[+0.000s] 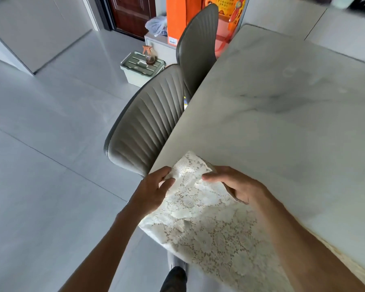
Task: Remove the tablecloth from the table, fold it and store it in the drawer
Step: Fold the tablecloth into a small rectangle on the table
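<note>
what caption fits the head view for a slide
Both hands, left and right, hold a folded lace tablecloth at the marble table corner.

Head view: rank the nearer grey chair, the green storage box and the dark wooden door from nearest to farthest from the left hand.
From the left hand, which grips the lace tablecloth:
1. Nearer grey chair, just beyond the hand, beside the table edge.
2. Green storage box, on the floor past both chairs.
3. Dark wooden door, at the far wall.

No legible text anywhere.
</note>
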{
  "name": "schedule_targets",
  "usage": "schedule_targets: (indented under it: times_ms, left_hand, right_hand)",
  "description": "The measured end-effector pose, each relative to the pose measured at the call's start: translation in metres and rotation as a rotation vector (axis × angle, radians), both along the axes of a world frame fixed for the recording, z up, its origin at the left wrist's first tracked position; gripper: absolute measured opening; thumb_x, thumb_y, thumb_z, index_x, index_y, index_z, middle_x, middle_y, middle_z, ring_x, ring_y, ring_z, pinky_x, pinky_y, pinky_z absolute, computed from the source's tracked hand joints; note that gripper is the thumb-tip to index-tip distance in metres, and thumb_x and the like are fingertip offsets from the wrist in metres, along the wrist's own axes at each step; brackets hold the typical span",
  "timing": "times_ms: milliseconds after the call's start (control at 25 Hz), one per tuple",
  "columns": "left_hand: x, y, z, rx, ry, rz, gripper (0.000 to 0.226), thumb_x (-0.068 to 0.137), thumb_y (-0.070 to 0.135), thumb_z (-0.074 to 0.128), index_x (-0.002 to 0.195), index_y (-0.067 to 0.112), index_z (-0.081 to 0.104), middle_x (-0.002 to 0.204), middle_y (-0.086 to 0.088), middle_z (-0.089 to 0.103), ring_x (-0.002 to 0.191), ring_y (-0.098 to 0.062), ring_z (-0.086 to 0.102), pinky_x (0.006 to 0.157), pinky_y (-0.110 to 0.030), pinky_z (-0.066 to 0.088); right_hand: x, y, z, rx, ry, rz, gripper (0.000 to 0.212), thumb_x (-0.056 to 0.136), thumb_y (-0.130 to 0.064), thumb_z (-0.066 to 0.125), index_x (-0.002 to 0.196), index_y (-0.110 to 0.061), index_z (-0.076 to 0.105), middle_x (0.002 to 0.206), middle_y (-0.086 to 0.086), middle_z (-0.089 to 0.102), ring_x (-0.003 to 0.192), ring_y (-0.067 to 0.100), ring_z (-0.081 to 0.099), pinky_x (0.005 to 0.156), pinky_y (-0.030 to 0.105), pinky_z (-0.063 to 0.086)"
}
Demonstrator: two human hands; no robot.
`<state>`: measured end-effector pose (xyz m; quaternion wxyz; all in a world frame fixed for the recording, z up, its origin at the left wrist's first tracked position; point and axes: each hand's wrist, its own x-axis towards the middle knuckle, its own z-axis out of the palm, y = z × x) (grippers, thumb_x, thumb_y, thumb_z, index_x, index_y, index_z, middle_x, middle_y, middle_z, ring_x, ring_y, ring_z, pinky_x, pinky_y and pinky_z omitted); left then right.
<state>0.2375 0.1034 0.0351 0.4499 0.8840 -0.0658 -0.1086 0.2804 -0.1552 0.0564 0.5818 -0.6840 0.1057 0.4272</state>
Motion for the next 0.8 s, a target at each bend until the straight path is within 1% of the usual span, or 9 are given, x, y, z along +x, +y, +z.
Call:
schedule_targets:
  times_ms: [80, 120, 200, 280, 320, 480, 560, 680, 800]
  left_hand:
    - [-0.034, 0.005, 0.025, 0.021, -0.034, -0.022, 0.006, 0.097, 0.04, 0.05, 0.102, 0.041, 0.054, 0.082, 0.032, 0.061, 0.08, 0.015, 0.059, 0.068, -0.003, 0.038]
    - [-0.057, 0.006, 0.036, 0.03, -0.065, -0.024, 0.007, 0.097, 0.036, 0.051, 0.101, 0.04, 0.055, 0.08, 0.031, 0.061, 0.08, 0.014, 0.059, 0.068, -0.005, 0.037]
    - [-0.103, 0.007, 0.062, 0.03, -0.126, -0.008, 0.008, 0.097, 0.031, 0.052, 0.101, 0.036, 0.058, 0.08, 0.031, 0.062, 0.08, 0.009, 0.061, 0.068, -0.006, 0.038]
    - [-0.149, 0.003, 0.09, 0.021, -0.182, 0.009, 0.009, 0.097, 0.027, 0.053, 0.099, 0.033, 0.06, 0.081, 0.027, 0.065, 0.08, 0.004, 0.062, 0.067, -0.006, 0.04]
    - [-0.17, -0.001, 0.107, 0.018, -0.21, 0.022, 0.009, 0.096, 0.025, 0.054, 0.096, 0.033, 0.059, 0.081, 0.024, 0.065, 0.078, 0.001, 0.062, 0.066, -0.007, 0.04]
    - [-0.239, -0.025, 0.171, 0.098, -0.442, 0.237, 0.015, 0.086, 0.015, 0.07, 0.1, 0.019, 0.067, 0.095, 0.007, 0.069, 0.079, -0.001, 0.057, 0.071, -0.007, 0.038]
    - [-0.275, -0.038, 0.202, 0.096, -0.543, 0.4, 0.025, 0.08, 0.014, 0.076, 0.102, 0.015, 0.066, 0.102, 0.003, 0.067, 0.084, -0.008, 0.058, 0.074, -0.014, 0.044]
    - [-0.326, -0.059, 0.239, -0.117, -0.347, 0.318, 0.004, 0.087, 0.023, 0.067, 0.089, 0.019, 0.066, 0.085, 0.009, 0.07, 0.075, -0.007, 0.066, 0.071, -0.03, 0.056]
    - [-0.365, -0.07, 0.254, -0.361, -0.034, 0.263, 0.019, 0.089, 0.036, 0.063, 0.085, 0.019, 0.072, 0.081, 0.006, 0.073, 0.081, -0.008, 0.069, 0.079, -0.035, 0.058]
  right_hand:
    - [-0.036, 0.005, 0.024, 0.021, -0.033, 0.032, 0.069, 0.055, -0.051, 0.089, 0.108, -0.012, 0.068, 0.132, 0.029, 0.053, 0.11, 0.049, 0.051, 0.111, 0.052, 0.033]
    - [-0.061, 0.008, 0.036, 0.067, -0.084, 0.013, 0.075, 0.056, -0.05, 0.089, 0.11, -0.003, 0.065, 0.12, 0.033, 0.052, 0.097, 0.052, 0.041, 0.107, 0.052, 0.038]
    - [-0.114, 0.017, 0.062, 0.193, -0.226, -0.043, 0.056, 0.065, -0.039, 0.088, 0.1, -0.001, 0.066, 0.092, 0.024, 0.057, 0.085, 0.038, 0.045, 0.079, 0.036, 0.044]
    - [-0.176, 0.027, 0.09, 0.251, -0.36, -0.069, 0.019, 0.074, -0.029, 0.082, 0.083, -0.015, 0.071, 0.074, 0.008, 0.063, 0.074, 0.022, 0.057, 0.072, 0.03, 0.042]
    - [-0.205, 0.032, 0.104, 0.268, -0.425, -0.089, 0.012, 0.078, -0.027, 0.079, 0.079, -0.018, 0.071, 0.071, 0.001, 0.064, 0.071, 0.017, 0.059, 0.071, 0.028, 0.044]
    - [-0.298, 0.046, 0.152, 0.36, -0.63, -0.313, 0.003, 0.089, -0.02, 0.069, 0.088, -0.019, 0.071, 0.072, -0.004, 0.067, 0.067, 0.011, 0.062, 0.066, 0.024, 0.05]
    - [-0.332, 0.053, 0.173, 0.28, -0.75, -0.396, 0.006, 0.091, -0.023, 0.064, 0.09, -0.02, 0.069, 0.069, -0.008, 0.066, 0.061, 0.007, 0.059, 0.06, 0.023, 0.049]
    - [-0.378, 0.07, 0.192, 0.217, -0.869, -0.493, 0.008, 0.093, -0.026, 0.061, 0.089, -0.022, 0.066, 0.07, -0.009, 0.065, 0.064, 0.009, 0.059, 0.062, 0.026, 0.048]
    - [-0.414, 0.086, 0.197, 0.101, -0.911, -0.586, 0.014, 0.097, -0.023, 0.054, 0.085, -0.018, 0.06, 0.068, -0.004, 0.061, 0.061, 0.018, 0.054, 0.058, 0.033, 0.046]
